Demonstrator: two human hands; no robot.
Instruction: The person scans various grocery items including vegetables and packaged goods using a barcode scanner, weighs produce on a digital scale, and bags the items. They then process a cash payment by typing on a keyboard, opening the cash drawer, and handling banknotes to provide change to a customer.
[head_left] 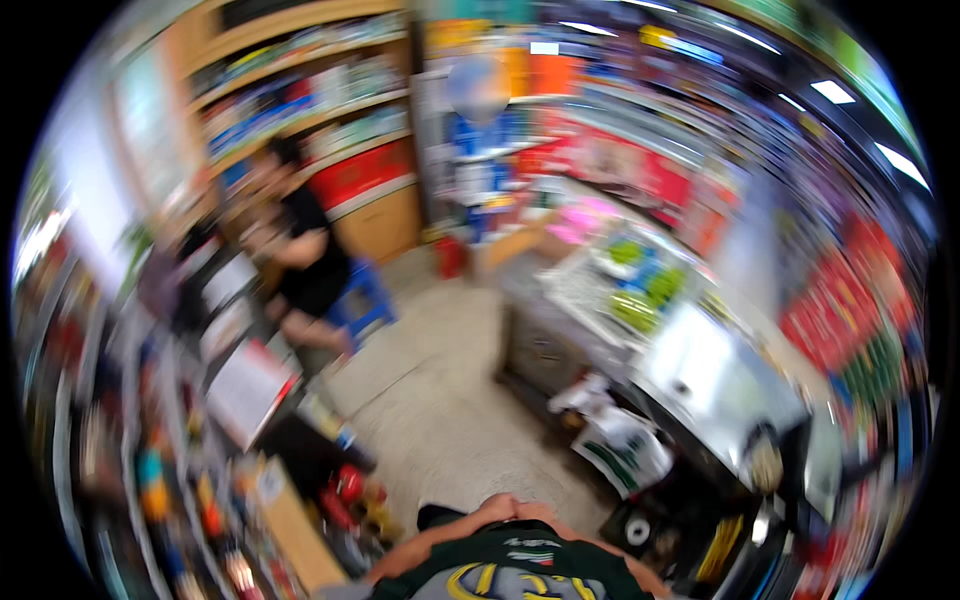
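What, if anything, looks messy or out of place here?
The white bag with green marks, beside the counter on the right, looks a bit odd: it sticks out, rumpled and slanted, by the floor. The picture's blur hides any small damage.

No text can be read; motion blurs the lettering. The wearer's dark shirt (480,575) bears large curved yellow-outlined shapes, with small white marks and a striped patch above them. A white bag (628,458) under the counter (545,350) carries a dark green print. Red packs (830,312) at right show pale, smeared marks, their characters indistinct.
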